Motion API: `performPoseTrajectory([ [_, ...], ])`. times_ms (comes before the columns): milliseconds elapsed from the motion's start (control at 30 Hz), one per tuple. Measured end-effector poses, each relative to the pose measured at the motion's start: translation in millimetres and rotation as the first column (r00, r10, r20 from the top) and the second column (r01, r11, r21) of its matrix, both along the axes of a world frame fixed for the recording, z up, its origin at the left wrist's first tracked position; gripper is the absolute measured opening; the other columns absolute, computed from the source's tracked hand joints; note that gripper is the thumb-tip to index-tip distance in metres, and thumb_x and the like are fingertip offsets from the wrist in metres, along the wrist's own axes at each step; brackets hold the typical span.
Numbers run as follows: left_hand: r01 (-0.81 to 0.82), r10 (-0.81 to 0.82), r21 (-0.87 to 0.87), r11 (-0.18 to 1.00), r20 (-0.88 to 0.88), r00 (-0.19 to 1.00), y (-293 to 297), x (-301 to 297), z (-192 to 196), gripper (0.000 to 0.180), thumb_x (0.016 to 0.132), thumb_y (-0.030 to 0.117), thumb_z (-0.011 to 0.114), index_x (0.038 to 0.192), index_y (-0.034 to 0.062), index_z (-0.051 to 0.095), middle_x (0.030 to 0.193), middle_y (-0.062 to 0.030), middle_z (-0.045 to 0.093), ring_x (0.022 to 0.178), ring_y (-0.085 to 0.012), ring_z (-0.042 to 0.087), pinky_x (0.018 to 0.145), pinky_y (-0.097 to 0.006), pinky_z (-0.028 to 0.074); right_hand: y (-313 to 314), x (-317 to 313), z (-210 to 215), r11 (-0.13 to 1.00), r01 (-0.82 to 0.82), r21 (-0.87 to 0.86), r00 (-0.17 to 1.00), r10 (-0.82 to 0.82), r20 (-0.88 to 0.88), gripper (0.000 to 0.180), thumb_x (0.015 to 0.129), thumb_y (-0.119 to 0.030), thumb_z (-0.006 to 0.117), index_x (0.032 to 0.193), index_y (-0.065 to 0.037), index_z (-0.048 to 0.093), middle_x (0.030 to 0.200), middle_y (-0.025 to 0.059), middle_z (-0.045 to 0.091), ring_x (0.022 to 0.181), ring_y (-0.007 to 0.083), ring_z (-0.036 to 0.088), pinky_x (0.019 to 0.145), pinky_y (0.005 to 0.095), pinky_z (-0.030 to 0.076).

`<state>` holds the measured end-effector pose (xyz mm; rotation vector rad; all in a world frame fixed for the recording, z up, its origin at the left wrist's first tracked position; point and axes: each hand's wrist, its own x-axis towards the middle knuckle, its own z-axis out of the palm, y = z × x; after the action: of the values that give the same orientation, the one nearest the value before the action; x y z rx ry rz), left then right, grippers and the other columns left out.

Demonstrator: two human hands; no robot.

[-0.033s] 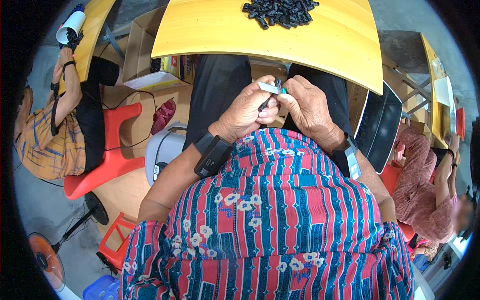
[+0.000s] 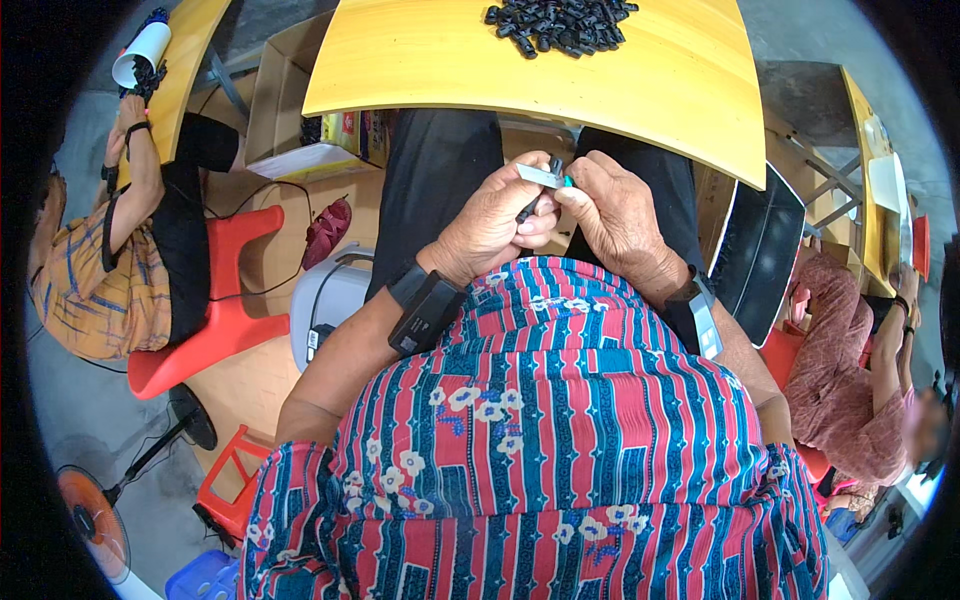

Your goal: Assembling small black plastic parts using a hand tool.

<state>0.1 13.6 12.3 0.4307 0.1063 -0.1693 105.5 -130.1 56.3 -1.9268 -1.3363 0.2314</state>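
My left hand (image 2: pixel 497 215) is closed round a small dark, rod-like plastic piece (image 2: pixel 527 210), held over my lap just in front of the table edge. A stubby black end (image 2: pixel 556 164) sticks up beside its fingertips; I cannot tell if it belongs to the same piece. My right hand (image 2: pixel 612 208) is closed on a flat, silvery blade-like strip (image 2: pixel 538 176), with a bit of teal (image 2: pixel 568 182) at its fingers. The strip lies across the black piece by my left thumb; whether it touches is too small to tell.
A heap of small black plastic pieces (image 2: pixel 560 25) lies on the yellow table (image 2: pixel 420 70). An open cardboard box (image 2: pixel 275 95) stands under its left side, a black crate (image 2: pixel 757 255) at right. Co-workers sit at left (image 2: pixel 120 270) and right (image 2: pixel 840 350). A fan (image 2: pixel 92 520) stands lower left.
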Motion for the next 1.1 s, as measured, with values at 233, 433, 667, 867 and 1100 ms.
performPoseTrajectory([
  [233,-0.001,0.001,-0.006,1.000,-0.017,1.000,-0.4,0.0,0.9,0.013,0.097,0.019,0.046,0.109,0.0156,0.046,0.077,-0.0006,0.044,0.055,-0.0054,0.038,0.046,-0.017,0.029,0.9,-2.2,-0.1,1.000,0.015,0.007,1.000,-0.015,-0.016,0.019,0.086,-0.021,0.058,0.081,-0.004,0.052,0.073,0.0149,0.047,0.070,0.0354,0.052,0.061,0.0423,0.042],
  [433,-0.007,0.007,0.001,1.000,-0.044,0.999,-1.6,-0.5,-0.5,0.014,0.097,0.020,0.045,0.111,0.0166,0.046,0.076,-0.0010,0.044,0.055,-0.0054,0.038,0.046,-0.017,0.029,1.5,-2.7,1.1,1.000,0.017,-0.024,1.000,-0.017,-0.014,0.020,0.087,-0.022,0.057,0.080,-0.004,0.052,0.073,0.0144,0.048,0.071,0.0355,0.052,0.061,0.0423,0.042],
  [667,0.000,0.000,0.003,1.000,-0.053,0.999,-0.7,0.0,-0.5,0.015,0.098,0.022,0.044,0.112,0.0168,0.046,0.076,0.0000,0.044,0.054,-0.0044,0.036,0.046,-0.017,0.027,2.9,-3.5,0.2,0.996,0.044,-0.073,0.999,-0.046,-0.022,0.022,0.088,-0.025,0.055,0.081,-0.004,0.052,0.074,0.0154,0.050,0.072,0.0363,0.053,0.063,0.0431,0.043],
  [867,0.001,0.000,0.025,1.000,-0.055,0.999,-0.7,0.8,-1.0,0.014,0.099,0.024,0.043,0.108,0.0154,0.046,0.076,0.0007,0.044,0.053,-0.0039,0.035,0.046,-0.016,0.027,3.9,-2.8,-1.2,0.996,0.051,-0.080,0.998,-0.053,-0.025,0.023,0.089,-0.024,0.055,0.080,-0.004,0.052,0.073,0.0153,0.050,0.071,0.0361,0.053,0.062,0.0432,0.043],
  [1100,0.024,-0.019,0.092,0.995,-0.057,0.998,-3.9,3.2,-3.0,0.017,0.099,0.028,0.042,0.105,0.0128,0.046,0.075,0.0021,0.042,0.053,-0.0035,0.034,0.046,-0.017,0.026,5.1,0.8,-8.7,0.996,0.078,-0.034,0.991,-0.081,-0.103,0.022,0.089,-0.020,0.055,0.078,-0.001,0.051,0.071,0.0155,0.050,0.069,0.0344,0.052,0.061,0.0394,0.043],
])
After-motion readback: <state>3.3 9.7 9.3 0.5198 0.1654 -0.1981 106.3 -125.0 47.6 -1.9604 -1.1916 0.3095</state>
